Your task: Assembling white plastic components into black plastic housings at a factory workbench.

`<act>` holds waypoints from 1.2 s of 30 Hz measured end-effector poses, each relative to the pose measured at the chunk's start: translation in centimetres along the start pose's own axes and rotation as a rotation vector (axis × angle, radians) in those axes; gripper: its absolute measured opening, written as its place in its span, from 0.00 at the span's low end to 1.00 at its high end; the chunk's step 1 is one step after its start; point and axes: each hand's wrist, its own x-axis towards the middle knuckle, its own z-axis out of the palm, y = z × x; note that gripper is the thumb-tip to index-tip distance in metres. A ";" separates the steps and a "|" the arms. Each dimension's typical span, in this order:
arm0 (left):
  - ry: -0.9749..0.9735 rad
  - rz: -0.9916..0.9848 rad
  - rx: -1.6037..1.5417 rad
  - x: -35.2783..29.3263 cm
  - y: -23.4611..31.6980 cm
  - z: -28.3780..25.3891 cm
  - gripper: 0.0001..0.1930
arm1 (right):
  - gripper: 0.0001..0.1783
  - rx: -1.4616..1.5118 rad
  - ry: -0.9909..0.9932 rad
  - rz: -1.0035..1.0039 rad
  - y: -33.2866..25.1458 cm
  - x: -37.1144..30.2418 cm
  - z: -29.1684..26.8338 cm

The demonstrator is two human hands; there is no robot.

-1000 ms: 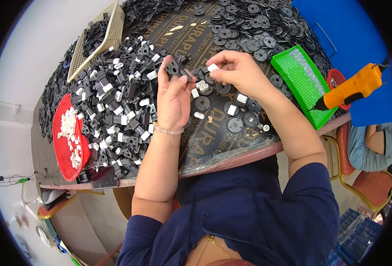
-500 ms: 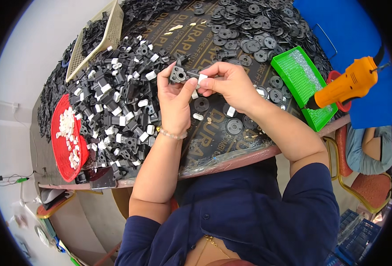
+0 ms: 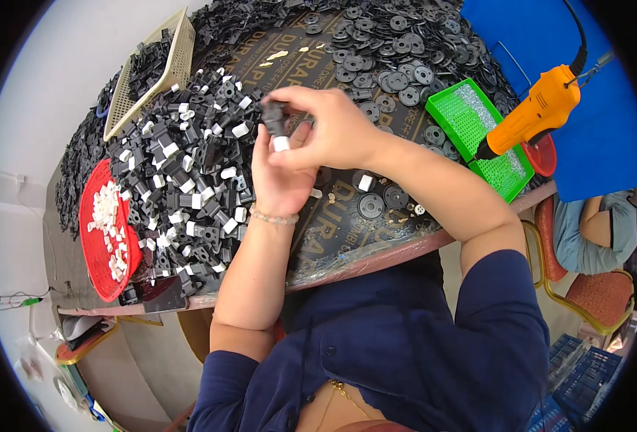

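My right hand (image 3: 336, 133) is closed around a black plastic fitting (image 3: 274, 119), held upright with a white cap (image 3: 281, 143) on its lower end. Just below and behind it, my left hand (image 3: 284, 180) faces up with its palm showing and its fingers stretched out close to the fitting. Part of the left fingers is hidden by the right hand. To the left lies a big heap of similar black fittings (image 3: 182, 162), many bearing white caps. Loose black discs (image 3: 371, 206) rest on the table right of my hands, beside another white-capped piece (image 3: 365, 182).
A red basket (image 3: 97, 261) of small white caps stands at left, a cream basket (image 3: 123, 108) of black parts behind it. At right, an orange power screwdriver (image 3: 534, 111) hangs over a green tray (image 3: 441, 108) of screws. Black discs (image 3: 405, 43) pile up at the back. Another person (image 3: 599, 230) sits far right.
The fitting has turned upright, its white cap now at the bottom. My right hand has shifted left and over it, while my left fingers have loosened from it. The view has shifted slightly.
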 end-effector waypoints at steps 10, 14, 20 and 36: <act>0.047 0.208 0.097 1.3 1.0 -2.2 0.24 | 0.42 -0.289 0.281 -0.424 -2.9 16.8 9.9; 0.238 0.246 0.168 0.9 1.5 -2.2 0.22 | 0.15 -0.512 -0.072 -0.054 -0.5 12.3 2.4; 0.219 0.394 0.449 1.0 0.4 -0.7 0.21 | 0.13 -1.159 0.131 0.744 12.4 -0.7 -16.7; 0.244 0.323 0.377 0.8 0.8 -1.1 0.18 | 0.10 -0.701 0.422 0.627 16.6 -5.0 -21.8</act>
